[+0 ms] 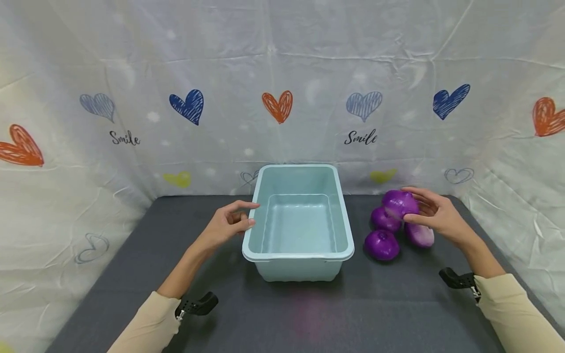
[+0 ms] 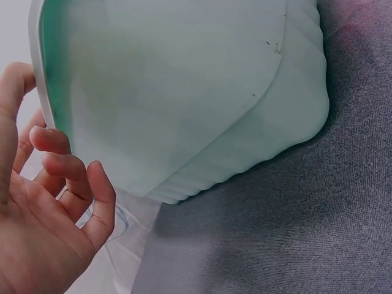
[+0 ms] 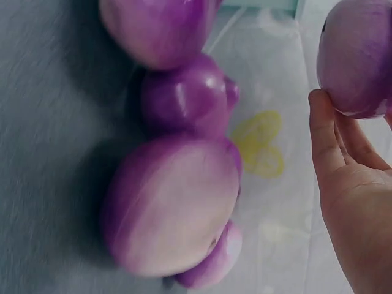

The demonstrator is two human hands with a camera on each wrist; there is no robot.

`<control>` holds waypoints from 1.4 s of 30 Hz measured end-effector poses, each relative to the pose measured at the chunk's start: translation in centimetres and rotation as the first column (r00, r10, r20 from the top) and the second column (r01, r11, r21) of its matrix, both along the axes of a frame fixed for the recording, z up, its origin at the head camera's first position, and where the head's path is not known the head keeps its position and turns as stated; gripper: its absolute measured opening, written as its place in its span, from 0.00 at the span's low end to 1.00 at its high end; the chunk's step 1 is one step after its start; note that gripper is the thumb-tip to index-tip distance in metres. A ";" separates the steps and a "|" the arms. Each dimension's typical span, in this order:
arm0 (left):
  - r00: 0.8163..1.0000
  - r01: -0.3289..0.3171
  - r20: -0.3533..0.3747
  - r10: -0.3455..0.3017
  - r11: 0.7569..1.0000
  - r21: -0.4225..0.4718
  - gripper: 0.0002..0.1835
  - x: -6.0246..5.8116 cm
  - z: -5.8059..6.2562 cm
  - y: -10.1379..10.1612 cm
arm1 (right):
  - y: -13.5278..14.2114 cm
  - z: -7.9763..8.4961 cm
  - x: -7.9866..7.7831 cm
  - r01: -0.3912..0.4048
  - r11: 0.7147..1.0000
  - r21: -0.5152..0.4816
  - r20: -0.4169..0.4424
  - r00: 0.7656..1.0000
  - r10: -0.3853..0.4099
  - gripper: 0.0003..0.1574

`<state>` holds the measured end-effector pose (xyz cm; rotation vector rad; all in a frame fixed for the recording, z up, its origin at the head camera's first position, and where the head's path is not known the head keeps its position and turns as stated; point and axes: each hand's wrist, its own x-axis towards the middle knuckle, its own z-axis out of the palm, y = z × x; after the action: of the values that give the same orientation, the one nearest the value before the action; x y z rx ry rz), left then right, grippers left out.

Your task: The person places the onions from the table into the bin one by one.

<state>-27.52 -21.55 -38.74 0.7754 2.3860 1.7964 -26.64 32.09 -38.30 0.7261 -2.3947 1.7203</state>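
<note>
My right hand (image 1: 434, 215) holds a purple onion (image 1: 399, 203), thumb on the near side and fingers on the far side. In the right wrist view this held onion (image 3: 358, 58) appears apart from the others. Below it lie more purple onions, one at the front (image 1: 382, 245), one behind that (image 1: 385, 219) and a paler one (image 1: 419, 235) under the hand. My left hand (image 1: 225, 223) is at the left rim of a pale blue-green plastic basin (image 1: 297, 256), thumb and index fingertips on the rim. Its other fingers bend loosely beside the outer wall (image 2: 184, 116).
A dark grey cloth (image 1: 309, 314) covers the table under the basin and onions. Behind and at both sides hangs a white curtain (image 1: 318, 63) printed with hearts and "Smile". Each wrist wears a black strap, the left one (image 1: 198, 304) and the right one (image 1: 456, 279).
</note>
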 end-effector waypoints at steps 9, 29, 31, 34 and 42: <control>1.000 0.000 -0.015 0.000 1.000 0.004 0.22 0.0 -0.1 -0.2 | -2.6 0.8 -0.9 -0.018 1.000 0.020 0.011 1.000 0.018 0.39; 0.999 -0.033 -0.006 0.033 0.999 -0.007 0.23 0.1 -0.2 -0.4 | -9.0 3.5 -3.6 -0.183 0.983 -0.017 0.005 0.983 0.184 0.43; 1.000 -0.030 -0.001 0.030 1.000 -0.003 0.23 0.1 -0.2 -0.4 | -9.5 3.7 -3.9 -0.208 0.978 -0.033 0.005 0.978 0.208 0.43; 1.000 -0.023 0.001 0.023 1.000 0.000 0.24 0.0 -0.2 -0.3 | -10.4 3.9 -4.1 -0.235 0.971 -0.049 0.000 0.972 0.235 0.43; 1.000 -0.027 0.006 0.027 1.000 -0.002 0.23 0.0 -0.2 -0.1 | -12.3 4.4 -4.7 -0.274 0.961 -0.042 0.012 0.961 0.275 0.44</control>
<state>-27.47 -21.60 -38.92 0.7393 2.4055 1.8036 -31.32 19.79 -33.95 1.0865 -2.3542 1.8732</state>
